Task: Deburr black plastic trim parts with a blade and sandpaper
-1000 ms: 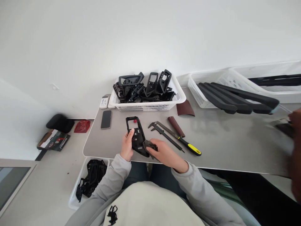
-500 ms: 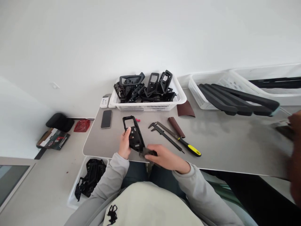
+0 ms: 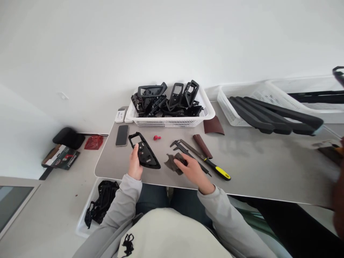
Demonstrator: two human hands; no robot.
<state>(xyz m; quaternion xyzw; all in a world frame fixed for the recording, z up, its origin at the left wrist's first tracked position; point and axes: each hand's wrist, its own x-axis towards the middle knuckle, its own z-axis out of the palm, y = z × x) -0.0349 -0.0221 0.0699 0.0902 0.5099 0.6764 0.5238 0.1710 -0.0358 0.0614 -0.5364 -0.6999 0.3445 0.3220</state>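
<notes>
My left hand [image 3: 135,165] grips a black plastic frame part [image 3: 147,156] by its left edge, thumb on its face, above the table's front. The part has a rectangular opening at its upper end. In my right hand [image 3: 194,171] is a crumpled dark grey-brown cloth [image 3: 174,163], pinched between thumb and fingers and apart from the part. Just beyond that hand lie a caliper [image 3: 189,154] and a file [image 3: 215,167] with a black and yellow handle. A small red object [image 3: 157,137] rests on the table behind the part.
A white basket [image 3: 172,122] of black frames stands at the back, a phone [image 3: 122,135] to its left. Brown sandpaper pieces [image 3: 213,126] lie nearby. Further right, another basket [image 3: 225,111] holds long black parts. A bin [image 3: 83,229] of black parts is below left; someone's blurred arm shows far right.
My right hand has drawn the cloth away from the part and up over the table. My left hand has moved left with the part, turning its face. The red object is now uncovered.
</notes>
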